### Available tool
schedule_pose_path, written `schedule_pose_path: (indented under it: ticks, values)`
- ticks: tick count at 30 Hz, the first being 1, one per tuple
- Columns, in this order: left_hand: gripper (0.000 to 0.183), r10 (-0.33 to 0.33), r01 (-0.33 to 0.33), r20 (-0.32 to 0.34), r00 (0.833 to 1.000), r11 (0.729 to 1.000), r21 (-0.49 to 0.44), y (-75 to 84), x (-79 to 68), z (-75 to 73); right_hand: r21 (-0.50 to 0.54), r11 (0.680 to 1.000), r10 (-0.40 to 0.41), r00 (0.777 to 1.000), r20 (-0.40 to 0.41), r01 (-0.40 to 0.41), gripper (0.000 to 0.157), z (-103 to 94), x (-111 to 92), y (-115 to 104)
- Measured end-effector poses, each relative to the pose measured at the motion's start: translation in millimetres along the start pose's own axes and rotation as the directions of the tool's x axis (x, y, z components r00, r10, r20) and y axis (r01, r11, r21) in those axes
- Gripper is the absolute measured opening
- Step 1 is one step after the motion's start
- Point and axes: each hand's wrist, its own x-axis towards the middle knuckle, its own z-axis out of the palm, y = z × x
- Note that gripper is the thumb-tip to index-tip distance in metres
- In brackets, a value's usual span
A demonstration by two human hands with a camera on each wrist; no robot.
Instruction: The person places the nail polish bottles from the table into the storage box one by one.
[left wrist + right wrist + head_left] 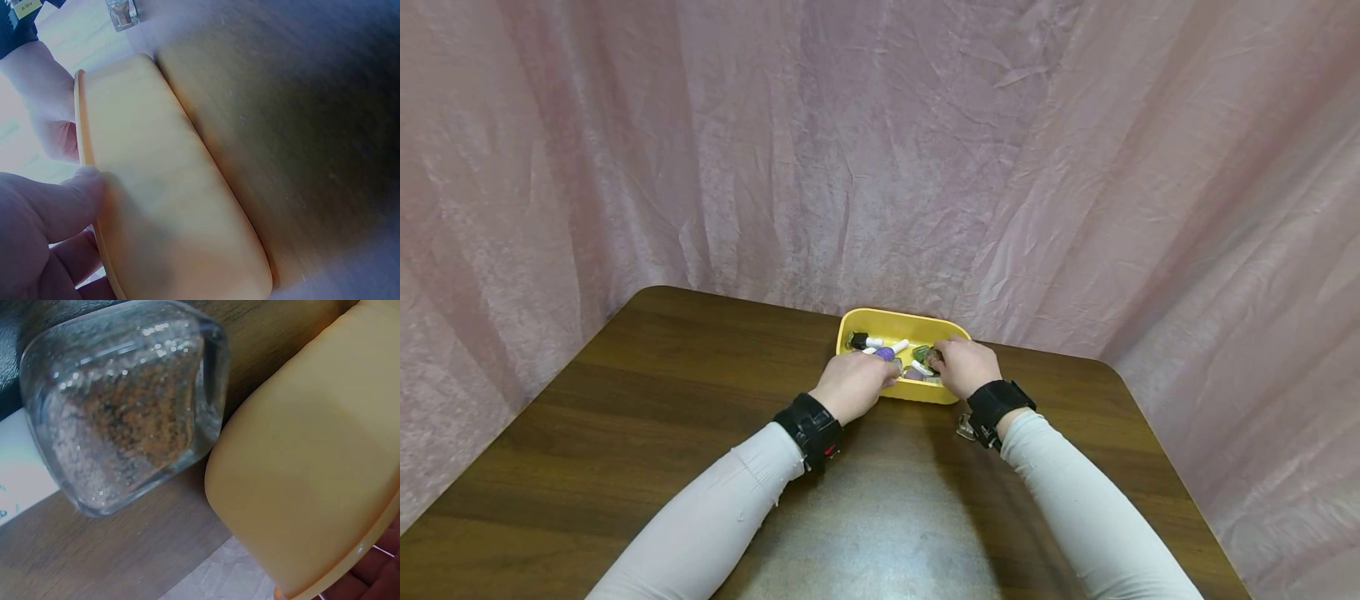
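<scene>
A yellow plastic basket stands at the table's far edge, holding several small bottles that look like nail polish. Among them are a purple bottle, a green one and a black cap. My left hand grips the near rim, its thumb outside and fingers inside. Over the right end reaches my right hand, fingers inside beside a brownish glittery bottle; its grasp is hidden. A clear glass bottle with glitter lies on the table near the right wrist, outside the basket.
The brown wooden table has rounded far corners. Behind and to the right of it hangs a pink curtain. Black bands with cameras sit on both wrists.
</scene>
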Motion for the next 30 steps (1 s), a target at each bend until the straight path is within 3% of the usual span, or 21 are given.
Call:
schedule_pose_path:
  ticks: [16, 21, 30]
  values:
    - [0.008, -0.001, 0.001, 0.014, 1.0, 1.0, 0.012, -0.9, 1.0, 1.0, -0.011, 1.0, 0.014, 0.999, 0.038, -0.013, 0.024, -1.8, 0.5, -3.1]
    - [0.008, -0.001, 0.001, 0.013, 1.0, 1.0, 0.012, -1.0, 0.9, 1.0, -0.009, 1.0, 0.015, 0.999, 0.051, -0.015, 0.015, -2.1, 1.5, -3.0]
    - [0.009, -0.005, 0.005, 0.017, 1.0, 1.0, 0.009, -0.5, 0.5, 0.6, 0.003, 1.0, 0.019, 0.997, 0.073, -0.019, 0.013, -1.4, 4.0, -2.9]
